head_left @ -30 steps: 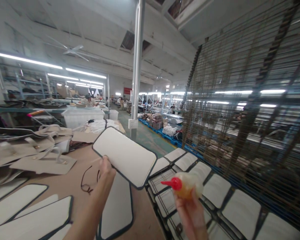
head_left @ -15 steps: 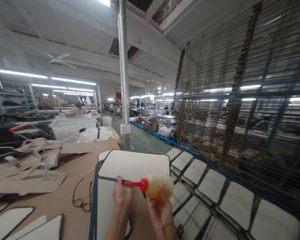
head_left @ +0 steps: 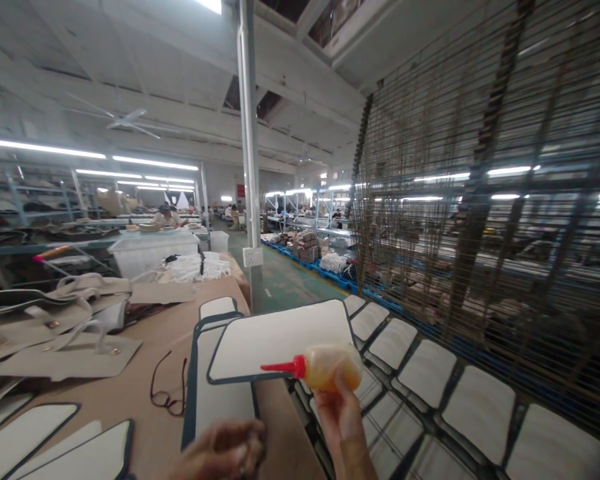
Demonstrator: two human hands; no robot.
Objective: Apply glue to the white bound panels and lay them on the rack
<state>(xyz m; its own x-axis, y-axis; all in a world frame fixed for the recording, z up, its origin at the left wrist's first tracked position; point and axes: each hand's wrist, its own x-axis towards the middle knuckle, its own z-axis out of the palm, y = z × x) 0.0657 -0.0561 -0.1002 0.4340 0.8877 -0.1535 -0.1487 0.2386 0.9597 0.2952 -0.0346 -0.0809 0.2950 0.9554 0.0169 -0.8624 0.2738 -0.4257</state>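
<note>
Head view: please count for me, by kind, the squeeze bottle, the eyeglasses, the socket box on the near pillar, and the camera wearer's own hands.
Squeeze bottle: 1
Eyeglasses: 1
Socket box: 1
Hands, left hand and right hand: 2
Total: 5

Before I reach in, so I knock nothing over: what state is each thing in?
Squeeze bottle: tipped sideways, red nozzle on, yellowish liquid inside.
Right hand: closed round the bottle.
Left hand: curled, blurred; grip unclear.
Pale dark-edged panel: slanted behind the bottle.
Eyeglasses: lying on the table, arms open.
Tube light: lit.
Ceiling fan: spinning or not, cannot tell.
</note>
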